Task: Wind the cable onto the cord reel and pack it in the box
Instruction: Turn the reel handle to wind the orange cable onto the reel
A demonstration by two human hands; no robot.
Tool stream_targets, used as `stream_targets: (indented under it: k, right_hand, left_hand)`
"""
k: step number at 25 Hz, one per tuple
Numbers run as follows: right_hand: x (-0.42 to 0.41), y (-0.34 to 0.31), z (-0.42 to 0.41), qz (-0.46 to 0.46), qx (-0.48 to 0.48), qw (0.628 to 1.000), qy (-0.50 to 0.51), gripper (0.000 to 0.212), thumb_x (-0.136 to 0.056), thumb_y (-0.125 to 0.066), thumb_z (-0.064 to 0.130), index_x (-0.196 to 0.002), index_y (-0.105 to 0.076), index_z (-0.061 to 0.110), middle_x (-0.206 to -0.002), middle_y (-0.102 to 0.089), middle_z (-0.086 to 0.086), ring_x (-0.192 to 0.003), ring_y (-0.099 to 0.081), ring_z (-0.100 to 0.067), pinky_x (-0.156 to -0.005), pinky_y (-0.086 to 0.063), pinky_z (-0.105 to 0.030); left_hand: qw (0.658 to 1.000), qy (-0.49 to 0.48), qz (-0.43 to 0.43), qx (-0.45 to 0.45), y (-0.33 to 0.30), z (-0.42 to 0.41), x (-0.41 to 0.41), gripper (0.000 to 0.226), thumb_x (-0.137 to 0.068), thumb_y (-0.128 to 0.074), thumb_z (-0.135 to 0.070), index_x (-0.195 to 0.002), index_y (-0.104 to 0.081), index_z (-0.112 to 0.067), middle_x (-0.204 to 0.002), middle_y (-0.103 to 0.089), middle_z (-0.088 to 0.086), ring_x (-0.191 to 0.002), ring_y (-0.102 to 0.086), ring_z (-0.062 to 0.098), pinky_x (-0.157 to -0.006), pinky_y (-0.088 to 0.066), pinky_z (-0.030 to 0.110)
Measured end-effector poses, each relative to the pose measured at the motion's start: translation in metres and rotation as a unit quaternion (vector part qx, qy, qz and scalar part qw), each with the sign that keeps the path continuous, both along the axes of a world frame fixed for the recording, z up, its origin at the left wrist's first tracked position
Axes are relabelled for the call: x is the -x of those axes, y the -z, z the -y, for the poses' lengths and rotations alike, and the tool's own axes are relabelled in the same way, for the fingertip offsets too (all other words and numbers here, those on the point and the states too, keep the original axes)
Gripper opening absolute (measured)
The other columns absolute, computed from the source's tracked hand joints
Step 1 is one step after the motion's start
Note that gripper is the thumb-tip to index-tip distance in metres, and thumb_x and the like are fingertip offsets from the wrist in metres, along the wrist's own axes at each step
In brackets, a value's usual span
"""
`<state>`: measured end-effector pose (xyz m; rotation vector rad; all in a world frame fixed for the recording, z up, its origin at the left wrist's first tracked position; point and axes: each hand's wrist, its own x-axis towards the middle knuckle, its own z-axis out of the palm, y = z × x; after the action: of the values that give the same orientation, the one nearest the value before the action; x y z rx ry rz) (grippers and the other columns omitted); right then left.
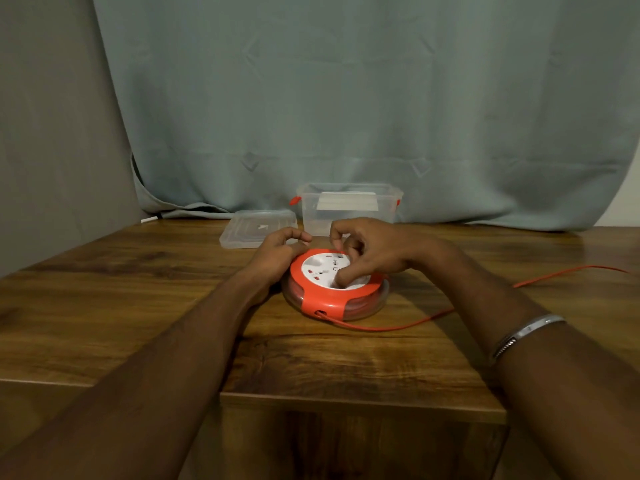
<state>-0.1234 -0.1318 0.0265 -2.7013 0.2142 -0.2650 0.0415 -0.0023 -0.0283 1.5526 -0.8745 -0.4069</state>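
A round orange cord reel point(325, 299) with a white socket face lies flat on the wooden table point(138, 306). My left hand point(277, 252) grips its left rim, fingers curled over the edge. My right hand point(367, 251) rests on top, fingertips pressed into the white centre. An orange cable point(415, 322) leaves a hole at the reel's front and trails right across the table to the far right edge. Behind the reel stands a clear plastic box point(349, 206) with orange latches, open.
The box's clear lid point(256, 228) lies flat to the left of the box. A grey-green curtain point(346, 98) hangs behind the table. A small white object point(149, 220) lies at the table's back left. A metal bracelet point(526, 332) is on my right wrist.
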Motion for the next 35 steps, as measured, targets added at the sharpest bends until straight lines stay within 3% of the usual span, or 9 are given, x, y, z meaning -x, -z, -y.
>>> stream_targets:
  k: [4, 7, 10, 14, 20, 24, 29, 31, 35]
  right_hand:
    - [-0.004, 0.003, -0.009, 0.021, 0.025, 0.999, -0.008, 0.039, -0.076, -0.086, 0.041, -0.060, -0.064, 0.013, -0.048, -0.050, 0.010, -0.050, -0.044, -0.005, -0.058, -0.037, -0.032]
    - [-0.003, 0.002, -0.012, 0.042, 0.012, 0.999, -0.021, 0.040, -0.085, -0.081, 0.032, -0.059, -0.066, 0.006, -0.048, -0.053, 0.002, -0.047, -0.046, -0.007, -0.057, -0.039, -0.031]
    - [0.004, -0.006, -0.004, 0.066, -0.006, 0.997, -0.035, 0.013, -0.080, -0.081, 0.003, -0.087, -0.073, 0.011, -0.072, -0.070, -0.001, -0.053, -0.055, 0.000, -0.061, -0.045, -0.022]
    - [0.009, -0.010, 0.007, -0.014, -0.036, 0.998, -0.047, 0.068, -0.073, -0.069, -0.023, -0.134, -0.057, 0.007, -0.124, -0.071, -0.014, -0.059, -0.059, 0.018, -0.053, -0.042, -0.004]
    - [0.010, -0.009, 0.014, -0.013, -0.038, 0.996, -0.075, 0.087, -0.078, -0.074, -0.014, -0.149, -0.038, 0.021, -0.122, -0.071, -0.014, -0.063, -0.058, 0.023, -0.060, -0.044, -0.002]
    - [0.007, -0.006, 0.013, 0.000, -0.010, 0.999, -0.046, 0.079, -0.074, -0.086, 0.007, -0.134, -0.045, 0.037, -0.105, -0.073, -0.006, -0.067, -0.060, 0.010, -0.064, -0.042, -0.010]
    - [0.000, 0.002, 0.002, 0.004, -0.014, 1.000, -0.021, 0.046, -0.064, -0.087, 0.039, -0.101, -0.061, 0.027, -0.066, -0.062, 0.002, -0.059, -0.054, -0.008, -0.061, -0.043, -0.034]
    - [-0.002, 0.003, -0.002, 0.010, 0.016, 1.000, -0.008, 0.041, -0.058, -0.081, 0.053, -0.081, -0.065, 0.023, -0.055, -0.058, 0.012, -0.052, -0.050, -0.004, -0.059, -0.041, -0.033]
    - [-0.005, 0.005, -0.004, 0.018, 0.021, 1.000, -0.001, 0.037, -0.071, -0.086, 0.044, -0.057, -0.062, 0.019, -0.050, -0.055, 0.009, -0.052, -0.050, -0.004, -0.058, -0.041, -0.033]
  left_hand:
    - [1.000, 0.005, 0.013, -0.004, 0.000, 0.002, -0.002, 0.014, -0.097, -0.058, -0.016, -0.105, -0.068, -0.018, -0.097, -0.073, 0.013, -0.078, -0.068, 0.023, -0.064, -0.056, 0.033]
    - [1.000, 0.005, 0.012, -0.002, 0.001, 0.001, -0.004, 0.013, -0.095, -0.059, -0.016, -0.102, -0.069, -0.020, -0.092, -0.073, 0.013, -0.073, -0.068, 0.021, -0.067, -0.057, 0.037]
    - [1.000, 0.006, 0.007, -0.002, 0.002, 0.002, -0.004, 0.013, -0.095, -0.059, -0.016, -0.099, -0.069, -0.022, -0.083, -0.073, 0.011, -0.062, -0.065, 0.016, -0.055, -0.053, 0.029]
    - [1.000, 0.004, 0.006, -0.007, 0.001, 0.001, -0.002, 0.013, -0.096, -0.058, -0.016, -0.103, -0.068, -0.019, -0.087, -0.074, 0.011, -0.065, -0.067, 0.016, -0.060, -0.054, 0.033]
    - [1.000, 0.014, 0.001, -0.019, -0.002, -0.002, 0.001, 0.016, -0.099, -0.056, -0.018, -0.111, -0.066, -0.018, -0.087, -0.072, 0.012, -0.059, -0.065, 0.015, -0.049, -0.050, 0.027]
    - [1.000, 0.009, 0.001, -0.011, -0.002, -0.002, 0.003, 0.016, -0.098, -0.056, -0.016, -0.110, -0.067, -0.017, -0.090, -0.071, 0.013, -0.064, -0.063, 0.017, -0.053, -0.051, 0.028]
    - [1.000, 0.003, 0.006, -0.005, -0.001, -0.001, 0.002, 0.015, -0.097, -0.057, -0.015, -0.107, -0.068, -0.017, -0.097, -0.072, 0.016, -0.075, -0.065, 0.022, -0.060, -0.053, 0.030]
    - [1.000, -0.003, 0.010, -0.005, -0.002, 0.000, 0.002, 0.015, -0.097, -0.057, -0.015, -0.106, -0.068, -0.018, -0.097, -0.072, 0.014, -0.076, -0.066, 0.022, -0.061, -0.054, 0.030]
    - [1.000, 0.001, 0.007, -0.007, -0.002, -0.001, 0.002, 0.015, -0.097, -0.057, -0.015, -0.107, -0.068, -0.017, -0.098, -0.072, 0.015, -0.076, -0.067, 0.020, -0.058, -0.053, 0.028]
